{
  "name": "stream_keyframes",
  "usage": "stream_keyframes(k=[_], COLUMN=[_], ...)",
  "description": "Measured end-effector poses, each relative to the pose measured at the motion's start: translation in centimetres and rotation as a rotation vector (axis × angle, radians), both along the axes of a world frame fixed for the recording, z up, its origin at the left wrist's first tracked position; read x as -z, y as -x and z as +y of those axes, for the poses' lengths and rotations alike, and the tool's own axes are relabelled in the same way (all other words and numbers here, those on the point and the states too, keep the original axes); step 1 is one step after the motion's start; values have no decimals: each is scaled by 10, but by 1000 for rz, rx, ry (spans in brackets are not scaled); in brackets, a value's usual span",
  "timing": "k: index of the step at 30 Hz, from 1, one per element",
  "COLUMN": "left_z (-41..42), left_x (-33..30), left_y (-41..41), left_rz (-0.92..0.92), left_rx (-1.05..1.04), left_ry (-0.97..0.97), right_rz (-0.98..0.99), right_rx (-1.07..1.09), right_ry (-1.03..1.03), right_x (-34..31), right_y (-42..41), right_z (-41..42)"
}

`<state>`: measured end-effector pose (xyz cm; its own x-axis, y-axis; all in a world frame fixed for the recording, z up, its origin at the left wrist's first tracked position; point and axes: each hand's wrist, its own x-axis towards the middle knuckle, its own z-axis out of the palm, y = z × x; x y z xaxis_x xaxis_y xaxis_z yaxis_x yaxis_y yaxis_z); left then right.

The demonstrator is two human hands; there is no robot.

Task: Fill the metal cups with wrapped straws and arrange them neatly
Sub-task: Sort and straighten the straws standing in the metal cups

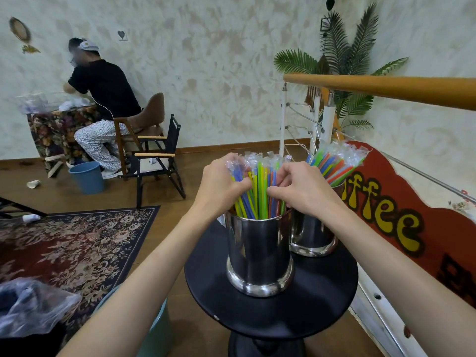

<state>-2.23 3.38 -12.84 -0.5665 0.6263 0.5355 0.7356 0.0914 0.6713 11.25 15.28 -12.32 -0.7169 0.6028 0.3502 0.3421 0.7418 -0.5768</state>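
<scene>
Wrapped straws [260, 186] stand in the near metal cup [260, 253], table [322, 300] centre; another full cup [313, 235] sits at two o'clock. My left hand [222, 185] and right hand [298, 188] pinch them mid-length with curled fingers; they look light, springy, slippery.

walls: mottled cream plaster wall [219, 73] across the top | floor: brown wood, floral rug [72, 243] lower left | furniture: folding chair [157, 161] centre left, blue bucket [87, 177] beside it | right: wooden handrail [386, 90], palm plant [345, 60] behind it, red sign [401, 212] below
</scene>
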Motion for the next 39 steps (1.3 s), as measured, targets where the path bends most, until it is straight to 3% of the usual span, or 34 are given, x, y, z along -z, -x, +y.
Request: stream_keyframes(k=[6, 16, 26, 39], left_z=[1, 0, -1, 0], left_x=[-3, -4, -6, -4], left_y=[-3, 0, 1, 8], left_rz=[73, 42, -43, -48], left_rx=[-24, 15, 65, 124], left_ry=[116, 100, 149, 104], right_rz=[6, 25, -76, -80], right_rx=[-3, 15, 160, 202], right_ry=[6, -37, -263, -236], right_x=[0, 3, 9, 8], right_y=[-1, 9, 20, 20], right_z=[-1, -9, -12, -17])
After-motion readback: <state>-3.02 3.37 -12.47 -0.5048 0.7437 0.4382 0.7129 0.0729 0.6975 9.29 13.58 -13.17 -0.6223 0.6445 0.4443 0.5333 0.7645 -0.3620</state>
